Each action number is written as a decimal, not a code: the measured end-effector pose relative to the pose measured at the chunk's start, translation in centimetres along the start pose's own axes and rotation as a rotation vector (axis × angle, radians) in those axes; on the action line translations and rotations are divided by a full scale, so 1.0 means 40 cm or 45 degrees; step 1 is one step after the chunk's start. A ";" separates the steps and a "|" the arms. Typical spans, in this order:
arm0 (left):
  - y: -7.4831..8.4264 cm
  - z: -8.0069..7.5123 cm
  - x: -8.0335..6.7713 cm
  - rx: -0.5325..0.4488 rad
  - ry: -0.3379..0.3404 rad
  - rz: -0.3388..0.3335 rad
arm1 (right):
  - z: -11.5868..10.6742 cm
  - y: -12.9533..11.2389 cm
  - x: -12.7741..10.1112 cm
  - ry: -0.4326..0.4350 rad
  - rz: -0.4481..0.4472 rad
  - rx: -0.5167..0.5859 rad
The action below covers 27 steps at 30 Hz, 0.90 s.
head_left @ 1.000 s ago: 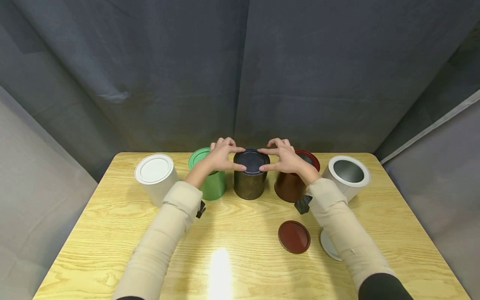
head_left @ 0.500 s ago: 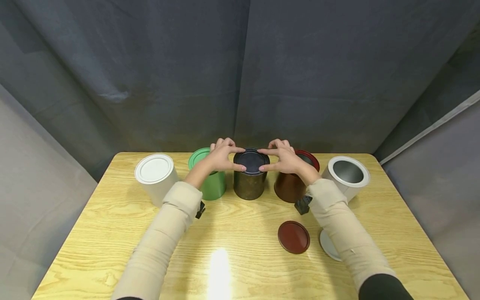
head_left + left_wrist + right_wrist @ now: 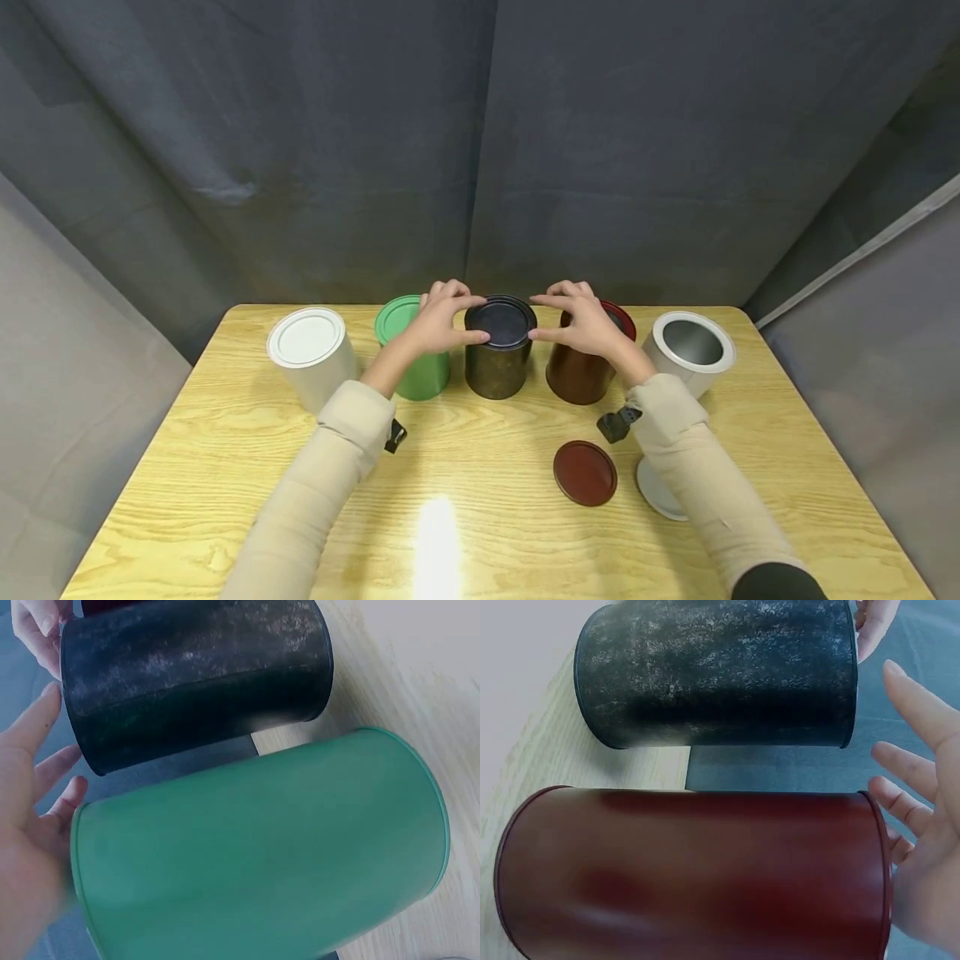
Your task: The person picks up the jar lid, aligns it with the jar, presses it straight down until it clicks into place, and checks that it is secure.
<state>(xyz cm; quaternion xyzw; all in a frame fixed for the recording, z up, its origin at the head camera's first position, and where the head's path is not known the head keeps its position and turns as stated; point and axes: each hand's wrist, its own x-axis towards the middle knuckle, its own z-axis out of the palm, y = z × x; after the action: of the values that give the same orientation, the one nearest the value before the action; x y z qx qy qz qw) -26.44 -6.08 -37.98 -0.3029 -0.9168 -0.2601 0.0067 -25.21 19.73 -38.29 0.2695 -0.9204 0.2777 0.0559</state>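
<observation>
A dark, mottled can (image 3: 497, 371) stands in the middle of a row of cans, a black lid (image 3: 501, 321) on its top. My left hand (image 3: 442, 321) reaches over the green can (image 3: 422, 375), thumb and index fingertips at the left edge of the black lid. On the other side, my right hand (image 3: 583, 323) hovers over the brown-red can (image 3: 577, 375), its thumb and index finger spread just beyond the lid's right rim. Neither hand grips anything. In the right wrist view the right hand's fingers (image 3: 904, 806) are spread near the brown-red can's top.
A lidded white can (image 3: 311, 354) stands at the far left and an uncovered white can (image 3: 693, 354) at the far right. On the wooden table (image 3: 375, 517) lie a red-brown lid (image 3: 585, 473) and a white lid (image 3: 660, 492), partly under the right sleeve. A dark curtain (image 3: 480, 150) hangs behind.
My right hand has moved rightward off the black lid, which its fingertips touched before. My left hand has shifted very slightly left. The cans stay put.
</observation>
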 end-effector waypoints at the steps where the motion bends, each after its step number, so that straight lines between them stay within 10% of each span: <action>1: 0.001 0.001 -0.003 -0.008 0.014 0.009 | -0.001 0.000 -0.005 0.004 -0.001 0.000; 27: 0.051 0.018 -0.081 -0.166 0.215 0.251 | -0.009 -0.043 -0.085 0.105 -0.095 0.109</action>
<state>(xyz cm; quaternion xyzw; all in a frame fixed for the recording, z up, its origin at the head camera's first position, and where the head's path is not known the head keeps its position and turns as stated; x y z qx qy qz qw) -22.53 -6.14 -38.18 -0.3682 -0.8600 -0.3417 0.0897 -21.43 20.33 -38.02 0.2940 -0.8940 0.3252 0.0925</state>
